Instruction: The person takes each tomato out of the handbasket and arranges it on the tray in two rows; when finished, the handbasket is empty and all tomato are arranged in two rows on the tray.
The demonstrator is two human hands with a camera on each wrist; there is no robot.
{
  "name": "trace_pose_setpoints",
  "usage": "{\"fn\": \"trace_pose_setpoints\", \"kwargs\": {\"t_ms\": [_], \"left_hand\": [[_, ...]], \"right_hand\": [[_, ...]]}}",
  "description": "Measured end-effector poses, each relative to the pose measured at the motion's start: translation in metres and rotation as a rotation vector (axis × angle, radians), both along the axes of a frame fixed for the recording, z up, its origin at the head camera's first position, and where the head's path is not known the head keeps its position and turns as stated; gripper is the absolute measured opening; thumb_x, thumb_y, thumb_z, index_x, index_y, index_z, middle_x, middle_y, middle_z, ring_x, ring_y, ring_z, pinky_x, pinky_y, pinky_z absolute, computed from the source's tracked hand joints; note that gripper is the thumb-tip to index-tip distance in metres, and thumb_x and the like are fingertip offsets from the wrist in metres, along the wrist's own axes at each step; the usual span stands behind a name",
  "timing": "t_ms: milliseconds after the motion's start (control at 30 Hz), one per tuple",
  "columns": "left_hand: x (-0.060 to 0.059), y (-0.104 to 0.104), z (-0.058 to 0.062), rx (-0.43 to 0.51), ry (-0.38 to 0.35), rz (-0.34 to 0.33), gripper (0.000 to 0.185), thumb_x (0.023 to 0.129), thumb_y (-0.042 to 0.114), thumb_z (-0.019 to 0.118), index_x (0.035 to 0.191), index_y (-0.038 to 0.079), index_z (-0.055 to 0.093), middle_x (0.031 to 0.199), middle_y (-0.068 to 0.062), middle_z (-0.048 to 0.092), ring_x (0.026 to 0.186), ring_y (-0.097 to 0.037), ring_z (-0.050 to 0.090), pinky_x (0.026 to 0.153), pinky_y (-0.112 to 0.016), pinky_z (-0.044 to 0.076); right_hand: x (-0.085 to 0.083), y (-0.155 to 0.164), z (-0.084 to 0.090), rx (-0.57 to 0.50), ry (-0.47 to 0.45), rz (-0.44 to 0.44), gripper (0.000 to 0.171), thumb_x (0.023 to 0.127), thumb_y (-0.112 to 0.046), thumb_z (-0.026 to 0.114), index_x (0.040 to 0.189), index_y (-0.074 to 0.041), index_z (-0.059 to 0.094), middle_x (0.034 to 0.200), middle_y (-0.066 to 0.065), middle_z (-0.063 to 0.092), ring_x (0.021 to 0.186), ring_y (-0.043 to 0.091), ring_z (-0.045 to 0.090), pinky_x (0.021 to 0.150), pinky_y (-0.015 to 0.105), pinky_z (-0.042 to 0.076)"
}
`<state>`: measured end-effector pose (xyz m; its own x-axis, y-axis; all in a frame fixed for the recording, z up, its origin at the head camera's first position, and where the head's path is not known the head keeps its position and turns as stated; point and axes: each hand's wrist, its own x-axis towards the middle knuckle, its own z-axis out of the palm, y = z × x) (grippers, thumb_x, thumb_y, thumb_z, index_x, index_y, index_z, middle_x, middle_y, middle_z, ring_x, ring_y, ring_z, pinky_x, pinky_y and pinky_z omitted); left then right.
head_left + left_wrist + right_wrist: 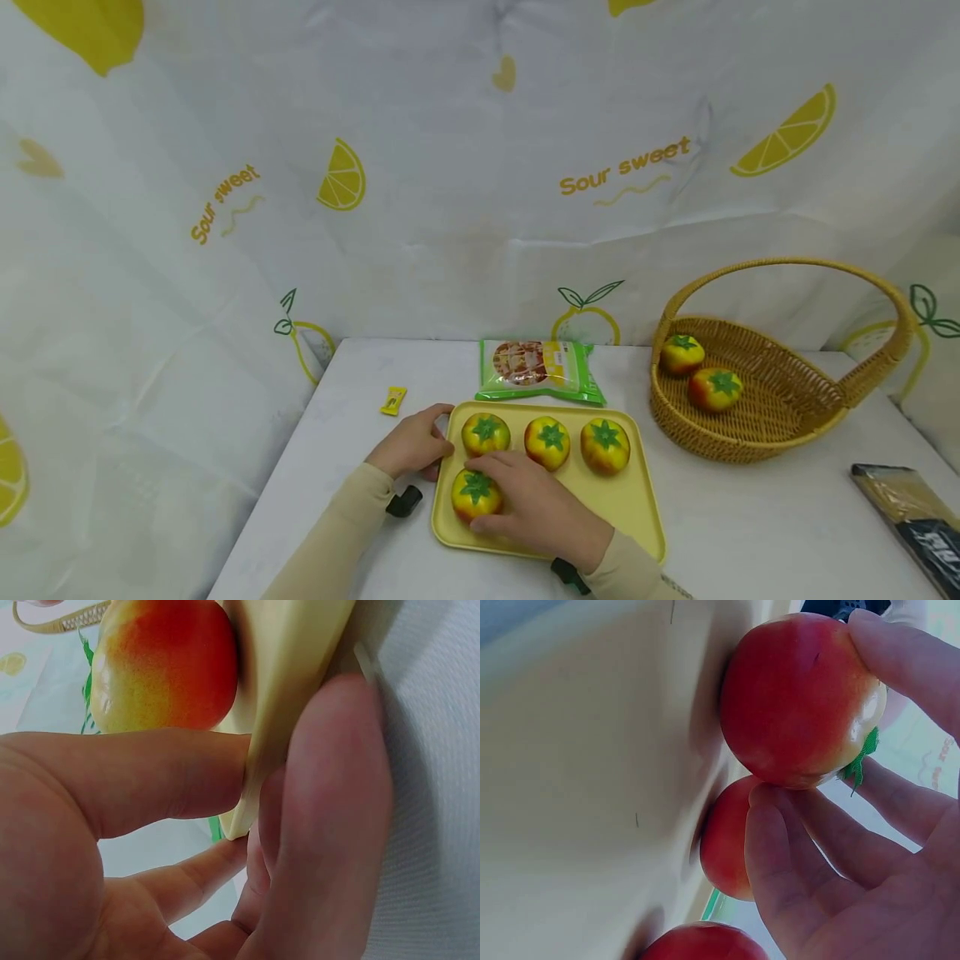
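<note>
**Yellow tray, gripped at its corner, with a fruit under the other hand**

Yellow plastic made up the shallow rectangular tray (637, 508) that we saw lying on the white table (750, 533), and both hands were on it. The left hand (411, 447) pinched the tray's far left corner: in the left wrist view the thumb lay on top of the rim and the other fingers (330, 825) curled beneath it, so the hand was clamped on the edge. The right hand (536, 504) held the round red-and-yellow fruit with a green leafy cap (476, 493) at the tray's near left, fingers spread about it and closed against its skin, as the right wrist view showed. The fruit rested on the tray floor. Three like fruits (550, 442) stood in a row along the far side. Behind the tray lay a green snack packet (538, 371). To the right stood a woven wicker basket (787, 417) holding two more fruits (715, 388).
</note>
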<state>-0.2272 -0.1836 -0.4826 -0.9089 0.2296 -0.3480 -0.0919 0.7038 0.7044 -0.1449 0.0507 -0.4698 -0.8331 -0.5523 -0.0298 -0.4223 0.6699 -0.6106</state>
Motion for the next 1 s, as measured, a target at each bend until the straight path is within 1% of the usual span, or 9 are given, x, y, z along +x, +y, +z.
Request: {"fn": "trace_pose_setpoints", "kwargs": {"t_ms": [267,433,633,700,800,833,900,1000], "left_hand": [[-0.001,0.000,-0.001,0.000,-0.018,0.012,0.067,0.095,0.014,0.073,0.158,0.021,0.052,0.099,-0.011,0.066,0.062,-0.020,0.070,0.058,-0.031,0.062],[-0.001,0.000,0.000,0.006,-0.019,0.014,0.067,0.095,0.014,0.073,0.158,0.021,0.051,0.099,-0.011,0.066,0.062,-0.020,0.070,0.058,-0.032,0.062],[-0.003,0.002,0.000,0.001,-0.014,0.000,0.067,0.095,0.015,0.072,0.158,0.020,0.051,0.099,-0.010,0.067,0.064,-0.020,0.070,0.059,-0.032,0.063],[-0.004,0.002,0.000,0.000,-0.012,-0.006,0.068,0.095,0.015,0.073,0.159,0.020,0.050,0.099,-0.010,0.067,0.065,-0.021,0.070,0.059,-0.031,0.062],[-0.004,0.001,-0.002,0.005,-0.020,-0.003,0.069,0.094,0.015,0.073,0.160,0.020,0.050,0.100,-0.010,0.067,0.065,-0.021,0.070,0.060,-0.032,0.062],[-0.004,0.000,-0.003,0.008,-0.022,-0.001,0.070,0.094,0.015,0.073,0.160,0.019,0.050,0.101,-0.010,0.067,0.065,-0.021,0.070,0.060,-0.032,0.062],[-0.002,-0.003,-0.004,0.009,-0.029,0.005,0.071,0.094,0.015,0.074,0.160,0.019,0.049,0.101,-0.010,0.067,0.066,-0.021,0.070,0.060,-0.032,0.062],[-0.002,-0.004,-0.006,0.009,-0.032,0.006,0.072,0.094,0.016,0.074,0.161,0.020,0.048,0.103,-0.011,0.066,0.067,-0.021,0.070,0.061,-0.032,0.063]], "right_hand": [[0.000,0.000,0.000,0.021,-0.008,-0.001,0.070,0.091,-0.050,0.085,0.152,-0.026,0.060,0.150,-0.001,0.062,0.133,0.018,0.060,0.117,0.049,0.054],[-0.001,0.001,0.000,0.023,-0.014,0.009,0.072,0.091,-0.051,0.085,0.152,-0.025,0.060,0.150,-0.001,0.062,0.133,0.017,0.060,0.117,0.049,0.054],[-0.002,0.006,0.003,0.015,0.033,0.018,0.073,0.090,-0.051,0.085,0.152,-0.021,0.060,0.150,-0.002,0.062,0.134,0.018,0.061,0.117,0.049,0.053],[-0.003,0.009,0.007,0.008,0.045,0.021,0.074,0.091,-0.053,0.084,0.153,-0.021,0.060,0.150,-0.004,0.063,0.135,0.018,0.060,0.118,0.049,0.053],[-0.003,0.016,0.016,-0.036,0.035,0.006,0.072,0.091,-0.055,0.082,0.152,-0.022,0.061,0.149,-0.007,0.064,0.137,0.017,0.060,0.118,0.050,0.052],[-0.004,0.021,0.019,-0.059,0.034,-0.004,0.070,0.092,-0.055,0.082,0.151,-0.022,0.062,0.148,-0.007,0.065,0.135,0.018,0.061,0.116,0.049,0.054],[-0.005,0.033,0.026,-0.104,0.050,-0.035,0.065,0.093,-0.053,0.081,0.148,-0.022,0.064,0.146,-0.006,0.067,0.133,0.018,0.062,0.114,0.050,0.055],[-0.008,0.060,0.037,-0.135,0.111,-0.116,0.057,0.095,-0.048,0.082,0.145,-0.025,0.066,0.144,-0.006,0.068,0.129,0.020,0.066,0.108,0.049,0.058]]}}
